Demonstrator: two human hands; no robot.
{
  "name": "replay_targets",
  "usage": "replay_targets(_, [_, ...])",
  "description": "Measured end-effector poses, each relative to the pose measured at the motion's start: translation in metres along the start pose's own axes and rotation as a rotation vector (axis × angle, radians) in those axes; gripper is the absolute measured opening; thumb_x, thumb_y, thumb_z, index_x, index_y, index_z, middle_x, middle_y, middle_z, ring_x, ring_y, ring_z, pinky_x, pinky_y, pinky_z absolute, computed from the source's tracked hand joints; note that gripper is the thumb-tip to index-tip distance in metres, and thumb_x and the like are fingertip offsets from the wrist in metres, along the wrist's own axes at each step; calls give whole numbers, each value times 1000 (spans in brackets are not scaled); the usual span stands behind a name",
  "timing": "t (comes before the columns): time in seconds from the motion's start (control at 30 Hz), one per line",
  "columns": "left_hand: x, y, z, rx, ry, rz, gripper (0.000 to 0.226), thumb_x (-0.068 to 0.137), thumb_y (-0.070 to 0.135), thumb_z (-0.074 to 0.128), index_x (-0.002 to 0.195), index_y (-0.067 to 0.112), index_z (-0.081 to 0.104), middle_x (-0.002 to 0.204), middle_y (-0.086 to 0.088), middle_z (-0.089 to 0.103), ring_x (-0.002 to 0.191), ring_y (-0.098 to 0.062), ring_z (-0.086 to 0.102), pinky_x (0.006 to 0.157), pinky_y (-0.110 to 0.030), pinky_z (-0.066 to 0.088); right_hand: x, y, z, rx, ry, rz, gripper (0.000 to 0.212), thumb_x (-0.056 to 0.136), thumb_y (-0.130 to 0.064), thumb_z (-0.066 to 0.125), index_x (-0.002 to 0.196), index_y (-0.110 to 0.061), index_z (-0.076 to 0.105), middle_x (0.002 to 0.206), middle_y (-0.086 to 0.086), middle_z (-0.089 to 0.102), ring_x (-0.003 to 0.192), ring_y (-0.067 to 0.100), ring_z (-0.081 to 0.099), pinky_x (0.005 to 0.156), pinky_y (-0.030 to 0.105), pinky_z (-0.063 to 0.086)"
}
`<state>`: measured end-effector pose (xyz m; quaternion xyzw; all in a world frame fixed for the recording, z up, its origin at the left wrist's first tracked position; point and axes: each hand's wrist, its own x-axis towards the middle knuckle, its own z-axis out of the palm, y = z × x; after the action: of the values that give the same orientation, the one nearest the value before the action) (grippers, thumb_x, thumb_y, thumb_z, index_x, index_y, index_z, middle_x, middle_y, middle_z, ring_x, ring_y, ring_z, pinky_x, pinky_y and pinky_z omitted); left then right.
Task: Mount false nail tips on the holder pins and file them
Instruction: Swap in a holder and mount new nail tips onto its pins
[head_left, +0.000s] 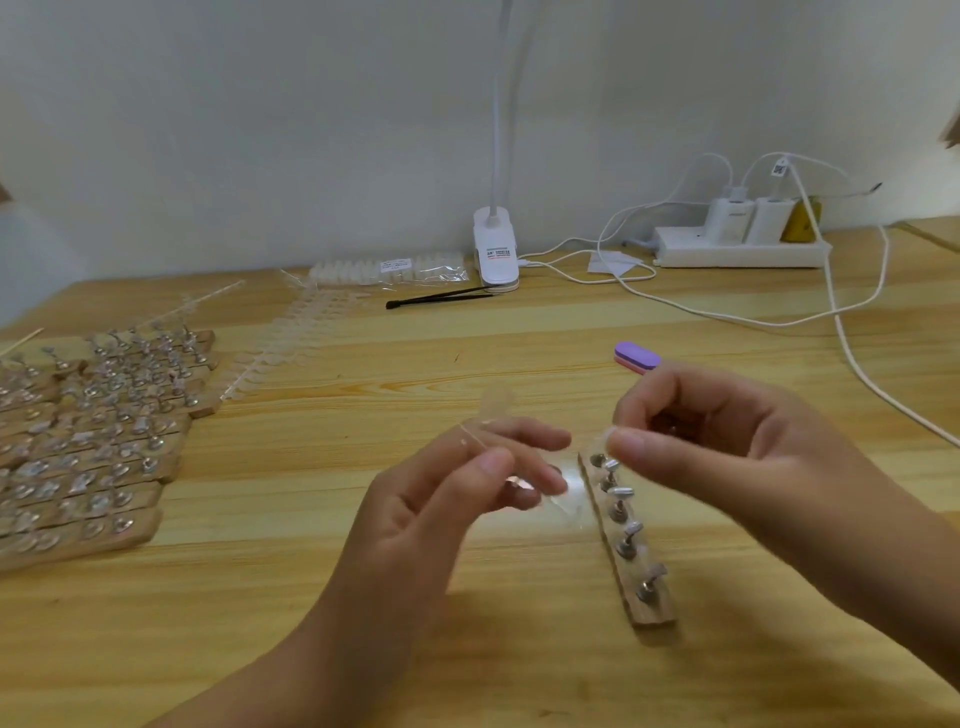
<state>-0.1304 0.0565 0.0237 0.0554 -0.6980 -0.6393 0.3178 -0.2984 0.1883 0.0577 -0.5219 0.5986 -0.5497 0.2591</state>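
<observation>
Far left, mid-frame: filled holders (98, 447), wooden strips packed side by side, each with a row of metal pins topped by clear tips.
Left of centre, upper: strips of clear nail tips (291, 343) on plastic sprues, lying on the pale wood-grain table (363, 597); a bagged pack sits behind them near the wall.
Left hand (457, 499): centre of frame, fingers curled and pinching a thin clear sprue (485, 421) with a translucent tip at its upper end; something small and glinting shows by the fingertips, too blurred to name.
Centre top: white clip lamp (496, 249), black tweezers (441, 298) lying flat before it.
File (636, 357): purple-and-pink buffer block, rounded ends, just above the right hand, lying untouched.
Right hand (727, 447): thumb and forefinger pressed together on a clear nail tip (605, 439), just over the holder's upper end.
Working holder (631, 540): narrow wooden strip right of centre, long axis running top to bottom of the frame, slightly slanted; five upright metal pins look bare.
Key relation: the holder lies directly below the right hand, which is nearer; the top pin is closest to the pinched tip.
Upper right: white power strip (737, 252) with chargers and trailing cables.
</observation>
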Motion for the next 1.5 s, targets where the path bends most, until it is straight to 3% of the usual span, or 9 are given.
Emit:
replay_targets(0.13, [9, -5, -1, -271, 27, -242, 28, 91, 31, 53, 88, 17, 77, 114, -13, 72, 103, -24, 70, 83, -22, 54, -3, 14, 10, -426, 63, -180, 14, 83, -41, 62, 76, -29, 60, 75, -10, 58, 72, 10, 51, 67, 13, 39])
replay_targets(0.27, [9, -5, 2, -335, -11, -319, 32, 92, 32, 53, 99, 12, 77, 118, -13, 71, 108, -24, 69, 86, -22, 54, -3, 21, 7, -524, 77, -197, 19, 88, -24, 70, 77, -29, 56, 74, -10, 57, 76, 11, 53, 67, 14, 39])
replay_targets(0.33, [8, -5, 3, -356, -9, -347, 31, 90, 30, 56, 99, 9, 77, 116, -14, 71, 107, -23, 69, 86, -21, 54, -2, 22, 7, -592, 88, -228, 15, 85, -29, 69, 80, -30, 55, 77, -12, 56, 78, 8, 54, 68, 13, 40])
replay_targets(0.5, [10, -2, 2, -505, -63, -448, 38, 90, 25, 57, 106, -6, 70, 120, -22, 68, 114, -30, 65, 86, -23, 55, -2, 20, 6, -597, 23, -350, 23, 87, -27, 64, 109, -31, 58, 93, -15, 59, 81, 8, 60, 71, 20, 49])
replay_targets(0.7, [14, 1, -2, -801, -149, -585, 24, 94, 24, 59, 91, 8, 77, 126, -23, 64, 116, -27, 65, 88, -25, 56, 3, 21, -1, -530, 101, -398, 10, 87, -16, 71, 96, -12, 71, 88, -3, 64, 77, 14, 64, 71, 24, 52])
replay_targets(0.93, [11, -1, 1, -616, -120, -480, 27, 91, 30, 55, 90, 12, 76, 125, -21, 65, 108, -22, 68, 84, -23, 56, 6, 19, -4, -414, 42, -211, 19, 81, -32, 65, 94, -20, 72, 83, -10, 68, 81, 11, 67, 73, 21, 54])
replay_targets(1.17, [9, -1, -1, -384, -77, -310, 31, 93, 33, 50, 93, 18, 77, 118, -15, 70, 94, -17, 71, 78, -21, 55, 7, 16, -18, -359, -117, -34, 16, 80, -16, 74, 88, -29, 70, 85, -5, 71, 81, 13, 68, 74, 20, 53])
replay_targets(1.33, [11, -6, -5, -345, 12, -312, 29, 89, 32, 54, 87, 15, 78, 101, -9, 74, 81, -11, 68, 68, -19, 54, 7, 3, -34, -408, -219, -24, 17, 76, -36, 72, 92, -38, 70, 82, -9, 71, 76, 12, 67, 70, 14, 51])
replay_targets(1.5, [15, -11, -7, -350, 66, -391, 29, 87, 30, 54, 79, 15, 78, 90, -5, 72, 72, -9, 65, 62, -19, 54, 4, 1, -38, -536, -329, 11, 14, 77, -31, 72, 88, -40, 71, 82, -18, 70, 78, 7, 67, 70, 12, 48])
